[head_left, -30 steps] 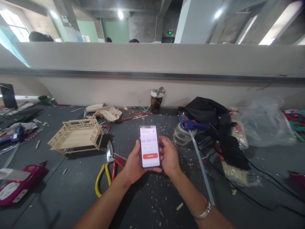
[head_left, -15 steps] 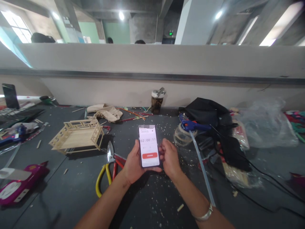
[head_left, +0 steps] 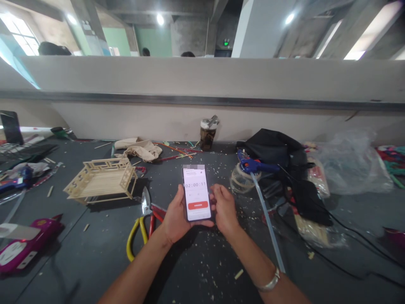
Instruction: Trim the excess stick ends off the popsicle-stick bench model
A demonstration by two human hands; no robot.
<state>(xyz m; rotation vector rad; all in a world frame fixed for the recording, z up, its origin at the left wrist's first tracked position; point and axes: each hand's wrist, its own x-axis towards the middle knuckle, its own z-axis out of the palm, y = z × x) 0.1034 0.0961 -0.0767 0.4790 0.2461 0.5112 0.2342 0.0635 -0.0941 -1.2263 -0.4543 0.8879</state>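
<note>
A smartphone [head_left: 196,194] is held upright above the dark table, its lit screen showing the timer digits 02:00:11 over a red button. My left hand [head_left: 177,217] supports it from the left and below, thumb along the left edge. On the other side, the curled fingers of my right hand [head_left: 224,209] press against the phone's right edge; the fingertips are partly hidden. Left of my left hand lie scissors or snips with yellow handles [head_left: 133,240] and a red-handled tool [head_left: 152,226]. Farther left stands a small model bed of thin wooden sticks [head_left: 103,181].
A blue glue gun [head_left: 259,166] with a long glue stick [head_left: 268,228] rests by a tape roll [head_left: 237,179]. Behind are a black bag [head_left: 272,145], a cup [head_left: 207,137] and beige cloth [head_left: 144,150]. A magenta device [head_left: 30,245] sits left; cables [head_left: 357,236] run right.
The view has shifted very slightly. Both hands keep their hold around the phone, and the timer digits read the same.
</note>
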